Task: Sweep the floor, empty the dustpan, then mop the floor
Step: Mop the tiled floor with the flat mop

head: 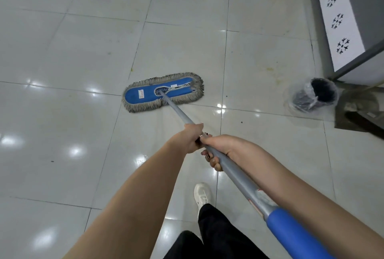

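Both hands hold the mop's grey handle [207, 148] tight. The left hand [192, 137] is wrapped around it farther down, and the right hand [223, 150] is closed around it just behind, almost touching. The handle runs from the blue grip near the body (bottom right) up and left to the mop head [163, 92]. The flat blue head lies on the shiny tiled floor [72, 50], its long side going left to right. A lined bin [313, 96] stands well off to the right.
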A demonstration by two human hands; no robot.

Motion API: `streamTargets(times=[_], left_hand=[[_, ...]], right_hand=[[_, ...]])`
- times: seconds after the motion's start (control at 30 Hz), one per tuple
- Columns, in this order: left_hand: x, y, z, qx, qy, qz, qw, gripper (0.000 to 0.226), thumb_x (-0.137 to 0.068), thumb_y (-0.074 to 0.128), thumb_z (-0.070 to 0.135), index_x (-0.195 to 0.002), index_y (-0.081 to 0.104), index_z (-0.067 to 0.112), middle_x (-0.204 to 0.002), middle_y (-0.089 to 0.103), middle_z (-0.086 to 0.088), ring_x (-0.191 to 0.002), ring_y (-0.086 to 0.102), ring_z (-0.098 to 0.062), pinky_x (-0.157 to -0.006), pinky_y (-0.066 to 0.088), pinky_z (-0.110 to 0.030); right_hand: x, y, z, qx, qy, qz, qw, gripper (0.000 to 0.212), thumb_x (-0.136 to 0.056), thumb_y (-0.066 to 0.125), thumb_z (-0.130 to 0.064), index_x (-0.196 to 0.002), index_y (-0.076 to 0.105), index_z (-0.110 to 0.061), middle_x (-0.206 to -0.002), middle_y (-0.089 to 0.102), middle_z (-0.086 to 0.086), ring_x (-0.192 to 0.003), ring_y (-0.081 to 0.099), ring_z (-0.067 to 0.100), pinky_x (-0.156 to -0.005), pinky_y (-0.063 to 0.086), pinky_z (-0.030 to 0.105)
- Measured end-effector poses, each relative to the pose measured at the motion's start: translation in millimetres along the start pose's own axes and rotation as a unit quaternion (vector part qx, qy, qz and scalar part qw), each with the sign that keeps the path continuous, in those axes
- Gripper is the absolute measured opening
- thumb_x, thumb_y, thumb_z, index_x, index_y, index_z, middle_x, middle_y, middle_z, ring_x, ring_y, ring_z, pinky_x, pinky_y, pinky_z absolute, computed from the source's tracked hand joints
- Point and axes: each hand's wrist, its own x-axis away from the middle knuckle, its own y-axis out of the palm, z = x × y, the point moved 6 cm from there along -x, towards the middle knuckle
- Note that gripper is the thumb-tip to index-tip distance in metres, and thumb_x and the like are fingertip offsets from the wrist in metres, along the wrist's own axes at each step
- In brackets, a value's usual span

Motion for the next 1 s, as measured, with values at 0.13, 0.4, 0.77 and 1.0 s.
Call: streamTargets(times=[0.13,0.4,0.77,1.0], left_hand=[[-14,-22,38,-0.041,-0.003,0.005,0.999,0.036,-0.100,0.042,0.021,-0.131,0.035,0.003,-0.081,0.049,-0.010,-0.061,0.053,-0.016,-0.033,0.047,-0.018],[-41,-73,127,-0.052,0.008,-0.017,0.998,0.018,-0.101,0.042,0.022,-0.108,0.037,0.006,-0.075,0.047,-0.008,-0.060,0.050,-0.015,-0.033,0.045,-0.015],[-115,-167,279,-0.154,0.023,-0.053,0.986,0.021,-0.098,0.041,0.017,-0.079,0.042,0.008,-0.071,0.042,-0.009,-0.058,0.044,-0.018,-0.037,0.043,-0.018],[-135,-192,302,-0.139,0.021,-0.052,0.989,0.023,-0.098,0.045,0.019,-0.116,0.038,0.005,-0.074,0.048,-0.010,-0.058,0.051,-0.018,-0.034,0.044,-0.016]], right_hand=[[-11,15,-41,-0.032,-0.004,-0.003,0.999,0.044,-0.099,0.041,-0.042,-0.070,0.041,-0.010,-0.042,0.036,0.000,-0.018,0.031,0.007,-0.029,0.026,0.006],[-31,53,-141,-0.048,-0.009,-0.013,0.999,0.048,-0.099,0.040,-0.044,-0.068,0.039,-0.008,-0.029,0.034,-0.002,-0.017,0.030,0.006,-0.027,0.025,0.006],[-69,120,-305,-0.146,-0.011,-0.028,0.989,0.050,-0.099,0.040,-0.047,-0.068,0.042,-0.008,-0.037,0.036,-0.002,-0.019,0.031,0.004,-0.025,0.024,0.008],[-91,144,-335,-0.259,-0.013,-0.039,0.965,0.039,-0.099,0.047,-0.033,-0.068,0.042,-0.010,-0.044,0.041,0.000,-0.021,0.037,0.003,-0.026,0.032,0.009]])
